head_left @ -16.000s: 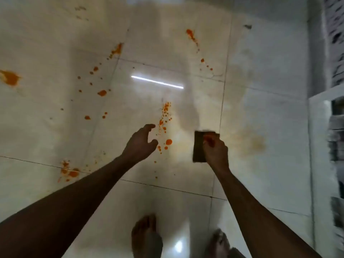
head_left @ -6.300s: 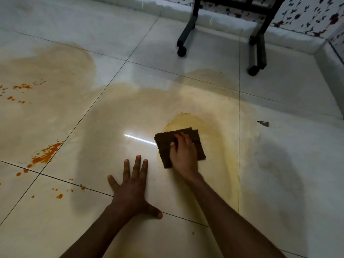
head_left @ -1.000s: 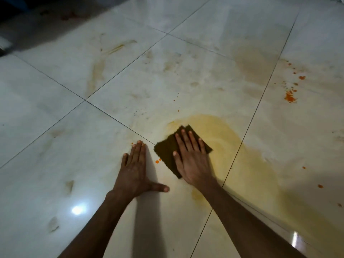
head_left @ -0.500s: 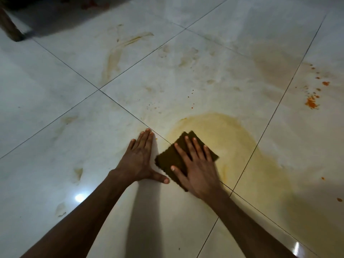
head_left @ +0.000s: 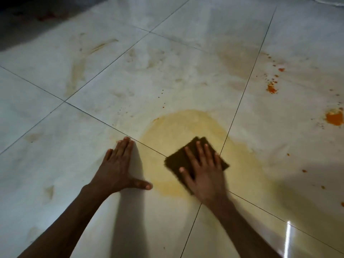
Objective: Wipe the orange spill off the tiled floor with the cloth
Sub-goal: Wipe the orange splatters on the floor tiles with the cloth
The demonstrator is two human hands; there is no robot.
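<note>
At the lower left of the frame the left hand lies flat on the tiled floor, fingers straight and together, thumb spread to the right; it holds nothing and seems only to support the person.

Just to its right, a little below the centre, the right hand presses the dark cloth to the floor with straight, spread fingers. The cloth is a folded square lying like a diamond, 1 corner toward the upper part of the frame; I cannot name a clear long axis. It sits on the crossing of 2 grout lines, inside a pale yellow-orange smear that spreads from the centre toward the lower right.

The thick orange spill is further right. There are 2 main spots: a small cluster at the upper right and a bigger blob at the right edge, both well apart from the cloth. I judge that the right hand is the nearer one, so the next stroke should go to the right and upward.
</note>
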